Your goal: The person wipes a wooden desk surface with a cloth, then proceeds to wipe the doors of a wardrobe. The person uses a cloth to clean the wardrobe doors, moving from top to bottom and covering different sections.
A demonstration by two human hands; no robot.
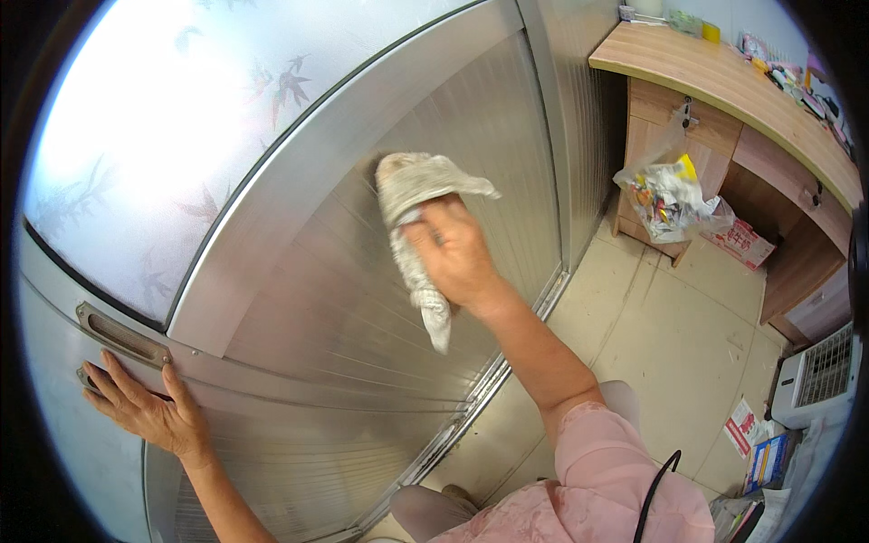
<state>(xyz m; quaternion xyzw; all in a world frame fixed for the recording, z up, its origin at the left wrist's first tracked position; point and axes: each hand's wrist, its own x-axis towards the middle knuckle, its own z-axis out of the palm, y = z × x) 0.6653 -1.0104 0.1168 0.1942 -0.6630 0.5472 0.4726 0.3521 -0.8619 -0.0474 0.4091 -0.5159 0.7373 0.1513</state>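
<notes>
My right hand (453, 252) is closed on a whitish cleaning cloth (412, 185), which it presses against the ribbed metal lower panel of a sliding door (335, 262). One corner of the cloth sticks out to the right, and another hangs below my fingers. At the lower left, my left hand (152, 412) rests with fingers spread on the door frame, its fingertips by a recessed handle (122, 333). Above the panel is a bright frosted glass pane (172, 136) with a leaf pattern.
A wooden desk (715, 77) stands at the far right, small items along its top. From its drawer hangs a clear bag of rubbish (665, 195). A red and white box (738, 242) sits underneath. Nearer stands a white air cooler (815, 376). A metal floor track (480, 398) edges the tiles.
</notes>
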